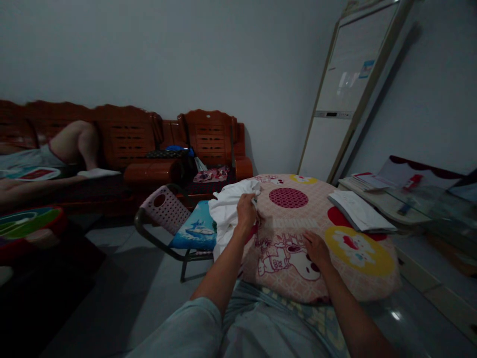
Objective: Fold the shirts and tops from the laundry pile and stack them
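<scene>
My left hand [246, 213] is closed on the edge of a bunched white cloth [228, 205]. The cloth lies over the left side of a round table and hangs down past its rim. Its exact kind is hard to tell in the folds. My right hand [316, 250] rests low over the pink patterned table cover [264, 233], near the printed cartoon dog, with its fingers stretched out and nothing visible in them. Between the hands and a little beyond them lies a pale flat strip [294, 223].
Folded white and grey fabric [360, 211] lies at the table's right. A metal-framed chair [167, 211] with a blue seat stands to the left. Behind are wooden seats [208, 136], where a person's legs [80, 141] show. A glass-topped cabinet [417, 199] stands right.
</scene>
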`<state>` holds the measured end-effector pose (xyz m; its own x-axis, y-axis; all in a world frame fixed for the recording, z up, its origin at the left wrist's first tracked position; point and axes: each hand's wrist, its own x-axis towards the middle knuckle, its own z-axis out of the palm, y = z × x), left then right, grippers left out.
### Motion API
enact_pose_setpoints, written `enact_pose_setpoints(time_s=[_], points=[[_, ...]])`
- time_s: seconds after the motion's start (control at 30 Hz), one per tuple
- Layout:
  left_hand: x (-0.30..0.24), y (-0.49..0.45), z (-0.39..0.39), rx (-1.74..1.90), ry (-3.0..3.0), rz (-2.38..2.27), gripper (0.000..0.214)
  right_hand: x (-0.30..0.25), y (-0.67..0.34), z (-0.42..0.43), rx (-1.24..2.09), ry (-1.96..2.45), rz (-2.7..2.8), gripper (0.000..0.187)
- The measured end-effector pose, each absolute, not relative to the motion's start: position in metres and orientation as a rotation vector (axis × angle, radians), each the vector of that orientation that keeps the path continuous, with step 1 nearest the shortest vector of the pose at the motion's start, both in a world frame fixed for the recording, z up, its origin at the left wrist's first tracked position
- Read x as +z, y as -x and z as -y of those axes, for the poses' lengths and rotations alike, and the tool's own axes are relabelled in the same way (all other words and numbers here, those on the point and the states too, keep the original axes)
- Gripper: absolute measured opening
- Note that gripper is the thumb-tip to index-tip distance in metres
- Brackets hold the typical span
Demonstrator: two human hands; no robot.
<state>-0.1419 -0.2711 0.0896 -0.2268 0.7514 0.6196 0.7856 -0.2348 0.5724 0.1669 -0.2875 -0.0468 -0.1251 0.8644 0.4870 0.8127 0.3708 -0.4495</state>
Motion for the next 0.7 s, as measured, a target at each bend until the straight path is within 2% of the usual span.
enact_pose_setpoints(time_s=[0.17,0.3,0.43,0.53,0.7], points=[[0.064,0.089,0.284,-1.398,2.214,1.828,0.048,-0.050,-0.170,0.286,0.079,1.424,1.953,0.036],[0.052,0.088,0.288,-1.319,2.269,1.879,0.040,-0.050,-0.170,0.286,0.086,1.410,1.958,0.037],[0.070,0.117,0.285,-1.446,2.006,1.845,0.052,-0.047,-0.168,0.287,0.102,1.447,1.944,0.036],[0.087,0.150,0.277,-1.410,1.726,1.934,0.056,-0.044,-0.165,0.289,0.117,1.464,1.928,0.035],[0.103,0.185,0.265,-1.254,1.730,2.148,0.023,-0.041,-0.162,0.291,0.102,1.457,1.931,0.035]])
